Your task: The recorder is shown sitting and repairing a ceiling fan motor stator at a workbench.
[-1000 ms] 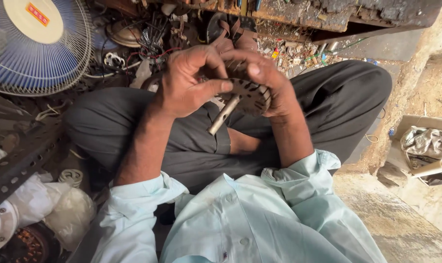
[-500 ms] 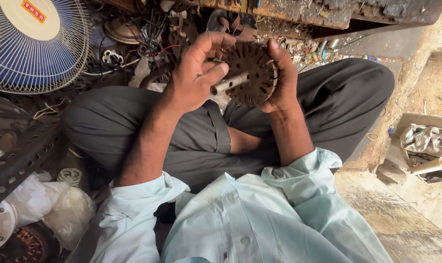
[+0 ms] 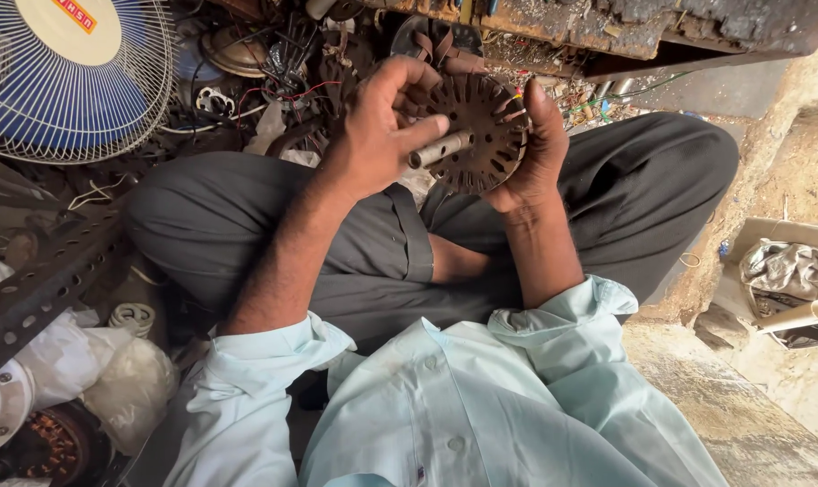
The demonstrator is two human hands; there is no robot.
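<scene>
A: Your hands first. What's the left hand (image 3: 377,135) doing?

B: You've got it curled around the short metal shaft (image 3: 440,149) sticking out of the middle of the rusty slotted disc (image 3: 481,131). Fingers wrapped, thumb up near the disc's top edge. Pinch looks firm, but the shaft's inner end is hidden behind your fingers, so I can't tell how far the grip goes.

A: And the right hand (image 3: 535,149)?

B: Cupped round the disc's right rim, thumb lying on the front face, fingers behind it. Closed on it, not spread.

A: Where is the disc?

B: Held up in the air above your crossed legs, face turned towards you, tilted a little. It touches nothing but your two hands.

A: Around you?

B: Blue fan with wire guard (image 3: 62,77) far left. Tangle of wires and parts (image 3: 274,81) just beyond your left knee. Perforated metal angle bar (image 3: 44,284) lower left, white plastic bags (image 3: 93,361) beside it. Grimy workbench edge (image 3: 661,27) along the top. Cardboard box with rags (image 3: 787,266) at right, well apart from you.
</scene>
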